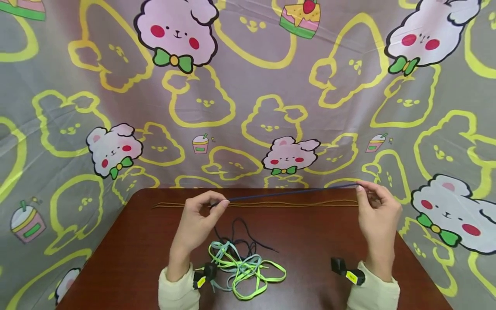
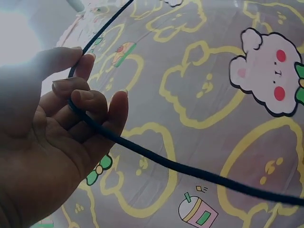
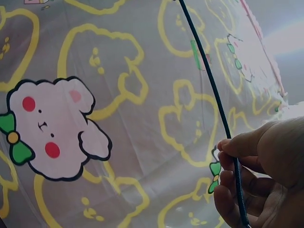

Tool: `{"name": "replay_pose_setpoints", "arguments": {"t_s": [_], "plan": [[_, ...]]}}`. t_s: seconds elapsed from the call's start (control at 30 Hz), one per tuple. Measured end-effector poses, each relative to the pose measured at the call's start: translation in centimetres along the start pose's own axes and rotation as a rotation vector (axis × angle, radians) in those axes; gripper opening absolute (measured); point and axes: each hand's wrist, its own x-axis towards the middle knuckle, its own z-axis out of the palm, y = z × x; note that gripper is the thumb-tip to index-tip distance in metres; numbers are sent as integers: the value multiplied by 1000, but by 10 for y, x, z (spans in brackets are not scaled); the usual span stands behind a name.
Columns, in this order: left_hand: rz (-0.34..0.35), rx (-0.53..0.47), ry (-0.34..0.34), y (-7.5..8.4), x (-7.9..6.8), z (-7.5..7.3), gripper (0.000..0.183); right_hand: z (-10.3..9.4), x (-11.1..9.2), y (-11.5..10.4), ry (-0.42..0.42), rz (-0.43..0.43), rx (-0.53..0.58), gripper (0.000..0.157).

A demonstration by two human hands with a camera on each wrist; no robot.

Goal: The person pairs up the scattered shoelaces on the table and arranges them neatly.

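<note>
A dark blue shoelace (image 1: 292,193) is stretched between the two hands above the table, a little higher at the right end. My left hand (image 1: 198,221) pinches it between thumb and index finger. In the left wrist view, the shoelace (image 2: 166,164) runs on past the curled fingers and hangs away to the lower right. The right hand (image 1: 379,217) pinches near the other end with thumb and fingertips. A short stretch of the shoelace (image 3: 209,71) crosses below that thumb over the fingers in the right wrist view. Behind the hands, brown laces (image 1: 286,206) lie straight across the table.
On the dark red-brown table (image 1: 310,241), a neon yellow-green lace (image 1: 285,274) and a pale blue-grey lace (image 1: 221,249) lie in a loose tangle. Dark lace loops (image 1: 248,230) lie just behind it. A patterned cloth (image 1: 240,172) hangs around the table's back and sides.
</note>
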Motion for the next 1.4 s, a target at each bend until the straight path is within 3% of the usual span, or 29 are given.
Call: {"name": "replay_pose_setpoints", "arguments": {"t_s": [0.27,0.67,0.87,1.17,1.4], "plan": [[-35,94,-140,2,8,-12,9,-13,10,15,35,-27,-23,16],[-87,249,-212,5,10,-51,9,-29,23,20,39,-43,-70,16],[-88,337,-208,3,7,-74,5,-39,32,31,60,-74,-134,15],[-107,415,-179,5,2,-105,2,-48,38,30,-14,25,-150,21],[-154,475,-190,-1,1,-125,4,-54,43,42,-55,13,-214,20]]}}
